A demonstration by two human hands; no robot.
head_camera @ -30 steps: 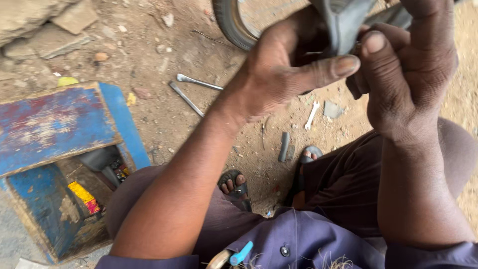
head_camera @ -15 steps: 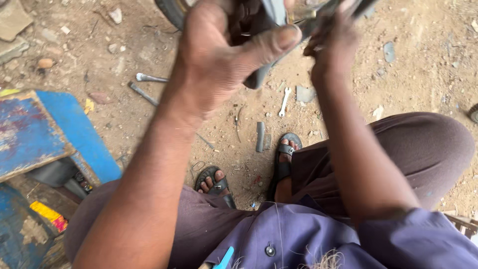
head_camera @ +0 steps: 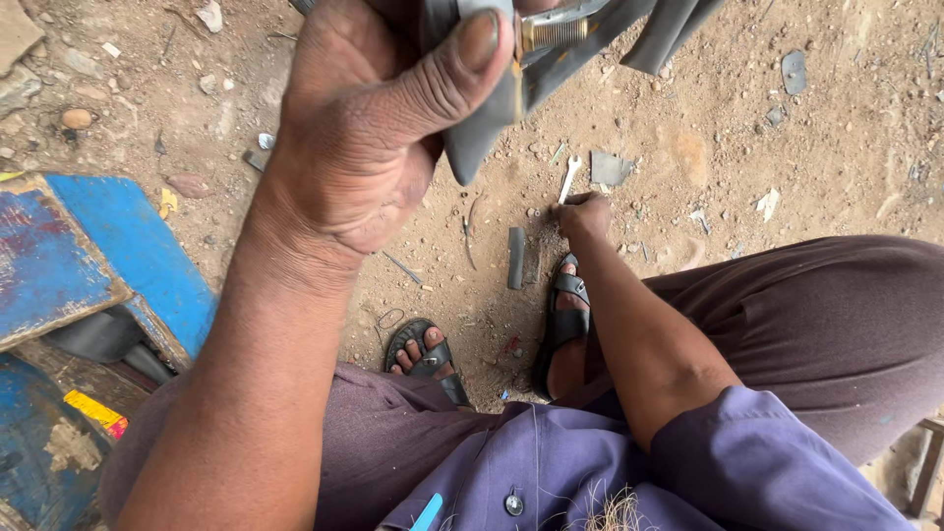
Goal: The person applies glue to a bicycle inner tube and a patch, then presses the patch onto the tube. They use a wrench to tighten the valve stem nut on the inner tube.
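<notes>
Left hand (head_camera: 369, 128) clamped on dark rubber inner tube (head_camera: 492, 118), thumb pressing beside brass valve stem (head_camera: 556, 32), up close to the camera. Probably soft, floppy, light; best gripped near the stiff valve. Right hand (head_camera: 583, 214) down on dirt ground (head_camera: 688, 157), fingers closing near small wrench (head_camera: 568, 179); grip unclear.

The person wears a purple shirt (head_camera: 590, 462) with short sleeves and a small round button on its front placket (a light-blue tip pokes up beside it, too cut off to identify). The trousers (head_camera: 826, 324) are loose and dark brownish-purple, creased over the knees. Both feet are in dark open sandals (head_camera: 565, 315) with broad straps, the toes bare. The forearms are bare, and neither the left hand (head_camera: 364, 128) nor the right hand (head_camera: 585, 214) wears a glove.
</notes>
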